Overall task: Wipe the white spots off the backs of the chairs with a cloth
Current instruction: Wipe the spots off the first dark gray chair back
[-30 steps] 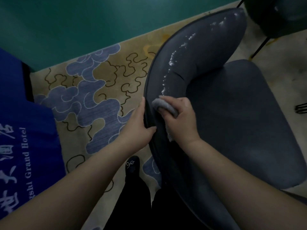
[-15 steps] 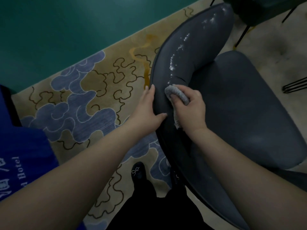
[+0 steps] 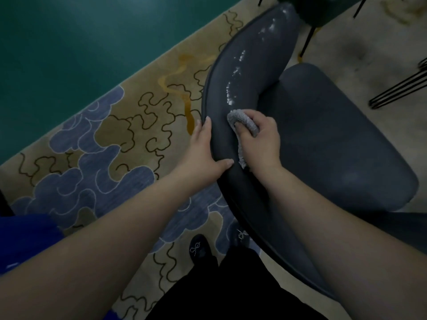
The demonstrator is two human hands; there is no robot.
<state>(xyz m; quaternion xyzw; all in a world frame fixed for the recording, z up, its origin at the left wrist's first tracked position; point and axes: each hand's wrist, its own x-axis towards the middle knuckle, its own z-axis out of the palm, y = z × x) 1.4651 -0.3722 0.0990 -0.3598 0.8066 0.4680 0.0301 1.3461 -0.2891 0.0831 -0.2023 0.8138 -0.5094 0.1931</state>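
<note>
One dark chair back (image 3: 251,72), curving from 6 to 1 o'clock. White spots (image 3: 233,88) run along its upper half; count unclear. One grey cloth (image 3: 242,125), bunched in curled right hand (image 3: 260,142), pressed on the back just below the spots. Left hand (image 3: 201,151) clasps the outer rim at 9 o'clock of the cloth, fingers straight, thumb across the top. One seat (image 3: 335,139) at 3 o'clock. Patterned carpet (image 3: 111,135); two shoes (image 3: 198,248) at 6.

We stood in what looked like a hotel function or dining room. A patterned carpet (image 3: 111,144) of blue clouds and tan ground ran under a padded chair (image 3: 323,139), bordered on the far side by a teal band (image 3: 80,42). Beyond the chair were thin black metal legs (image 3: 397,88) of other furniture, and a second dark seat (image 3: 323,5).
</note>
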